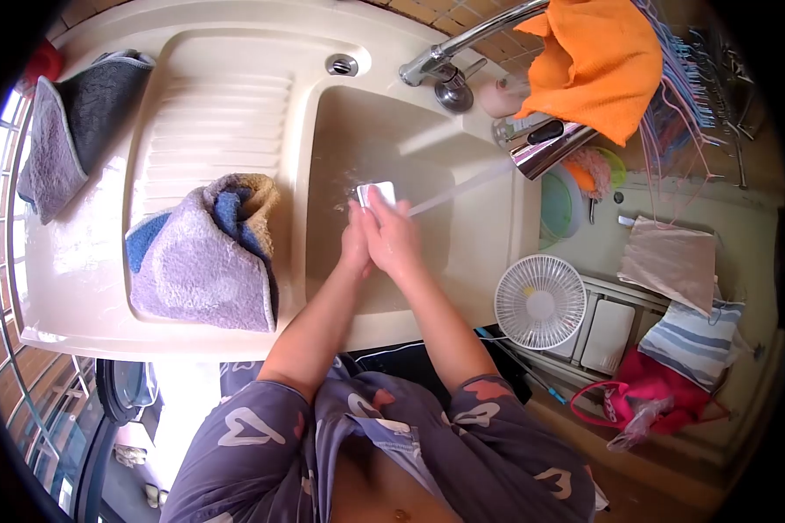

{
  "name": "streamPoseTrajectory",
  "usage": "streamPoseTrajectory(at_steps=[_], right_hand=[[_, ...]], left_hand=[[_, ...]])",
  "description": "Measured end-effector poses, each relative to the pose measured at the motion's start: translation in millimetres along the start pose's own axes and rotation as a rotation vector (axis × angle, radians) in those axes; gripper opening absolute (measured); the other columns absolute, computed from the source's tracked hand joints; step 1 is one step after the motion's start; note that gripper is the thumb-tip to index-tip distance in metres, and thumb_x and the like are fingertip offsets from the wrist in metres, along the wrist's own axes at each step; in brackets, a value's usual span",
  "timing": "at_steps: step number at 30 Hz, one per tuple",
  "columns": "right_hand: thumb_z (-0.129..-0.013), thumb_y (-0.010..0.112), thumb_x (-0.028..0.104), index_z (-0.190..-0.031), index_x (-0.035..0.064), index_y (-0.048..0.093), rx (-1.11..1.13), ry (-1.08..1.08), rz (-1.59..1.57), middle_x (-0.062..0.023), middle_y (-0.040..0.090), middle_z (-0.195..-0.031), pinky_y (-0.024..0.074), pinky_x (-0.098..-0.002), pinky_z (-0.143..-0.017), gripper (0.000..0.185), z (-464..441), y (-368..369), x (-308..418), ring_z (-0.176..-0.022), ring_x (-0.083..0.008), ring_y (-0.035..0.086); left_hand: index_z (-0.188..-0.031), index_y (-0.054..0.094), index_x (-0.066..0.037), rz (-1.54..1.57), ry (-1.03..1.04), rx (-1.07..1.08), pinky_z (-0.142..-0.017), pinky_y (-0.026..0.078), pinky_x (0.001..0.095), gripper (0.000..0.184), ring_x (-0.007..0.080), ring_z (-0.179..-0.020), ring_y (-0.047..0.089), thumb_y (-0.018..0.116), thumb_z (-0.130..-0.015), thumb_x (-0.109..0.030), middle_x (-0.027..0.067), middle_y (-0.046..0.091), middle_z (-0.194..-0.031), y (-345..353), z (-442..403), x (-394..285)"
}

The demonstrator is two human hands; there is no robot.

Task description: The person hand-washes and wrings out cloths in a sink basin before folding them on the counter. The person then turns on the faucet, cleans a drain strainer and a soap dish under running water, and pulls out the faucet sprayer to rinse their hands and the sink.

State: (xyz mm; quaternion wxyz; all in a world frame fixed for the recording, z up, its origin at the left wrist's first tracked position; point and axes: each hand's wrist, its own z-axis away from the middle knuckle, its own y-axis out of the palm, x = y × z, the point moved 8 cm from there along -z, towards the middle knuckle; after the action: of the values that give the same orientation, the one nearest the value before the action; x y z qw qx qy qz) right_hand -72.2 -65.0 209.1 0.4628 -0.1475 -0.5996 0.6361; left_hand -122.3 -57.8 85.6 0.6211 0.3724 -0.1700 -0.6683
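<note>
Over the beige sink basin [358, 122], my two hands are close together. A small white block [377, 195], which looks like soap, is held at the fingertips of my right hand [391, 234]. My left hand [356, 240] presses against its side, fingers partly hidden behind it; whether it also grips the block cannot be made out. A stream of water [462, 189] runs from the chrome spout [545, 155] at the right down toward my hands.
Folded lilac and blue cloths [201, 266] lie on the ribbed drainboard [227, 113]. A grey cloth [83, 131] sits far left. An orange cloth [593, 65] hangs over the tap pipe. A white fan [541, 302] stands right of the sink, near a pink bag [663, 392].
</note>
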Motion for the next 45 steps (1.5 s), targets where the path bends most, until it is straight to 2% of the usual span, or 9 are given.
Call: streamPoseTrajectory(at_steps=[3,10,14,20,24,30,34,40,45], right_hand=[[-0.091,0.057,0.041,-0.131,0.0229,0.059,0.106,0.112,-0.016,-0.0206,0.059,-0.113,0.0503,-0.0428,-0.088,0.045,-44,10,-16,-0.097,-0.0389,0.064],[-0.091,0.059,0.031,-0.126,-0.0031,0.059,0.464,0.212,-0.493,-0.0104,0.067,-0.107,0.0511,-0.0289,-0.074,0.049,-73,37,-38,-0.088,-0.0145,0.063],[-0.086,0.062,0.025,-0.117,-0.0015,0.065,0.542,0.28,-0.605,-0.0114,0.068,-0.1,0.0517,-0.0308,-0.077,0.041,-73,33,-34,-0.088,-0.0172,0.064],[-0.09,0.058,0.043,-0.107,0.0106,0.068,0.68,0.502,-1.031,-0.0014,0.067,-0.094,0.0475,-0.0282,-0.058,0.038,-73,70,-89,-0.079,-0.0136,0.062],[-0.095,0.053,0.045,-0.126,0.0084,0.058,0.339,0.331,-1.612,-0.0037,0.065,-0.111,0.0495,-0.031,-0.086,0.049,-46,76,-77,-0.1,-0.0172,0.063],[-0.098,0.052,0.04,-0.147,0.0079,0.037,-0.146,0.199,-1.419,-0.0098,0.045,-0.141,0.0357,-0.0385,-0.107,0.06,-5,67,-66,-0.129,-0.025,0.043],[-0.095,0.056,0.034,-0.142,0.0098,0.046,-0.365,-0.168,-0.531,-0.0179,0.051,-0.13,0.0404,-0.0421,-0.101,0.053,2,12,-34,-0.121,-0.0345,0.048],[-0.087,0.06,0.045,-0.133,0.0292,0.056,0.036,0.058,0.052,-0.0175,0.056,-0.111,0.0492,-0.0468,-0.087,0.049,-15,-5,-6,-0.1,-0.0375,0.062],[-0.084,0.062,0.042,-0.13,0.0233,0.062,0.266,0.12,-0.482,-0.022,0.06,-0.124,0.0466,-0.0396,-0.097,0.049,-56,38,-22,-0.111,-0.0336,0.061]], left_hand=[[-0.132,0.048,0.0,-0.074,0.302,-0.004,-0.096,0.042,0.0326,0.061,0.0198,-0.109,0.056,0.034,-0.102,-0.051,0.0131,0.061,-0.116,9,-2,-14],[-0.128,0.051,0.003,-0.232,0.223,-0.131,-0.087,0.044,0.0278,0.054,0.0155,-0.099,0.057,0.045,-0.101,-0.043,0.0088,0.062,-0.106,-3,0,-17],[-0.126,0.053,0.002,-0.364,0.177,-0.05,-0.085,0.045,0.027,0.051,0.0151,-0.097,0.057,0.048,-0.1,-0.041,0.0077,0.062,-0.103,-1,0,-15],[-0.116,0.058,-0.004,0.364,0.258,0.015,-0.091,0.047,0.0339,0.041,0.0199,-0.102,0.06,0.045,-0.101,-0.04,0.0089,0.064,-0.105,9,0,-33],[-0.12,0.054,-0.006,0.512,0.127,0.0,-0.101,0.044,0.0405,0.044,0.0235,-0.113,0.057,0.033,-0.104,-0.041,0.01,0.06,-0.119,1,-5,-27],[-0.128,0.048,-0.005,0.486,0.109,0.0,-0.098,0.049,0.04,0.053,0.0272,-0.114,0.058,0.026,-0.104,-0.048,0.0122,0.059,-0.122,4,-6,-24],[-0.131,0.04,-0.006,0.291,0.109,-0.042,-0.093,0.05,0.0404,0.048,0.0255,-0.11,0.057,0.029,-0.105,-0.045,0.013,0.055,-0.121,-2,-13,-14],[-0.131,0.038,-0.007,0.222,0.057,-0.014,-0.088,0.051,0.04,0.044,0.0239,-0.107,0.057,0.032,-0.105,-0.042,0.0117,0.053,-0.123,-4,-14,1],[-0.128,0.049,-0.009,0.309,0.033,0.038,-0.088,0.052,0.0375,0.043,0.0222,-0.107,0.061,0.034,-0.104,-0.042,0.0094,0.06,-0.119,4,-5,-3]])
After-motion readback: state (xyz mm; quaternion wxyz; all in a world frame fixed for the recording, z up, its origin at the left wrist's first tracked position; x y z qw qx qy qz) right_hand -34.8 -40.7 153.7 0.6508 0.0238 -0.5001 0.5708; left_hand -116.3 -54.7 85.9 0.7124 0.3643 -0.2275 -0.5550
